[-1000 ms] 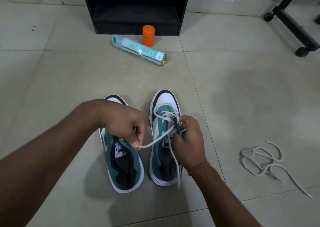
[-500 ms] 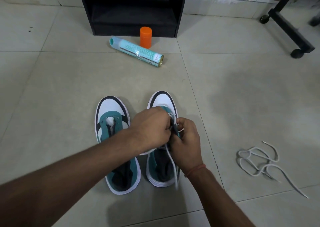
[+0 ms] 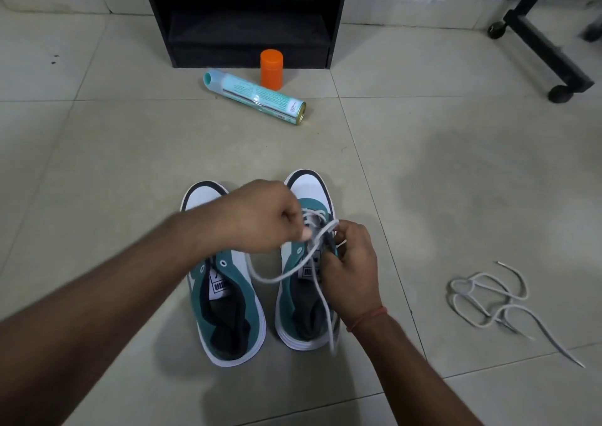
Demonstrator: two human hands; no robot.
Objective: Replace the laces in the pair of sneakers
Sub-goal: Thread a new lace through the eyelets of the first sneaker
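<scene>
Two teal-and-white sneakers stand side by side on the tiled floor. The left sneaker (image 3: 228, 315) has no lace in its eyelets. The right sneaker (image 3: 303, 302) carries a white lace (image 3: 277, 277) threaded through its front eyelets, with a slack loop hanging to its left and one end trailing over the heel. My left hand (image 3: 264, 217) reaches across the left sneaker and pinches the lace near the front eyelets. My right hand (image 3: 353, 262) grips the right sneaker's eyelet flap and the lace there. A second loose white lace (image 3: 488, 298) lies tangled on the floor at the right.
A teal spray can (image 3: 257, 98) lies on its side beyond the shoes, with an orange cap (image 3: 271, 69) standing behind it. A black cabinet (image 3: 244, 18) stands against the wall. A black wheeled frame (image 3: 547, 51) is at the far right.
My left hand moved from between the shoes up to the right sneaker's front eyelets, then drew the lace out so a slack loop now hangs left of that shoe.
</scene>
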